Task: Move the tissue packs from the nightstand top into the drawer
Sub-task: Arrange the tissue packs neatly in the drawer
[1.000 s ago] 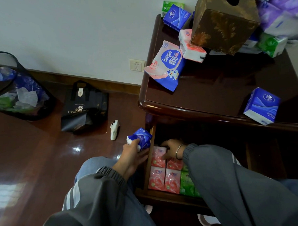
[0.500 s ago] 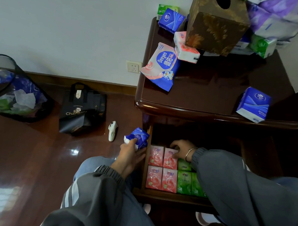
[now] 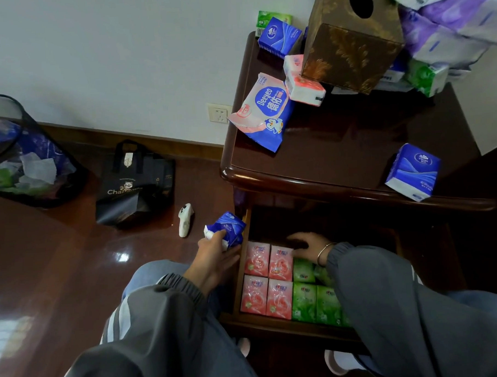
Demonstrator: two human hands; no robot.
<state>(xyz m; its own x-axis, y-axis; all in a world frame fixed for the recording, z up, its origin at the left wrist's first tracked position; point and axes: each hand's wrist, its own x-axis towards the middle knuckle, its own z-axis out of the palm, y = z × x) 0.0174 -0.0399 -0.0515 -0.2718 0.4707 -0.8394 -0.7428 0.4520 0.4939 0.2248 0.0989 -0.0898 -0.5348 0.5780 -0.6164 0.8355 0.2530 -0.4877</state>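
The nightstand's drawer [image 3: 238,285] stands pulled out, with pink tissue packs [image 3: 270,283] on its left and green packs [image 3: 314,298] beside them. My left hand [image 3: 216,256] grips a blue tissue pack [image 3: 227,227] just outside the drawer's left wall. My right hand [image 3: 308,242] lies palm down at the back of the drawer, fingers reaching over the rear pink pack, holding nothing. On the nightstand top [image 3: 353,143] lie a blue pack [image 3: 413,171] at the front right, a Deeyeo wipes pack [image 3: 264,110], a pink-and-white pack [image 3: 304,84] and another blue pack [image 3: 279,36].
A brown tissue box [image 3: 349,38] stands at the back of the top, with a green pack [image 3: 426,76] and large purple packs [image 3: 448,23] to its right. On the floor to the left are a mesh bin [image 3: 21,158], a black bag [image 3: 136,182] and a small white object [image 3: 185,219].
My right hand has drawn back toward the rear of the drawer, uncovering the pink packs. My left hand stays by the drawer's left wall with the blue pack.
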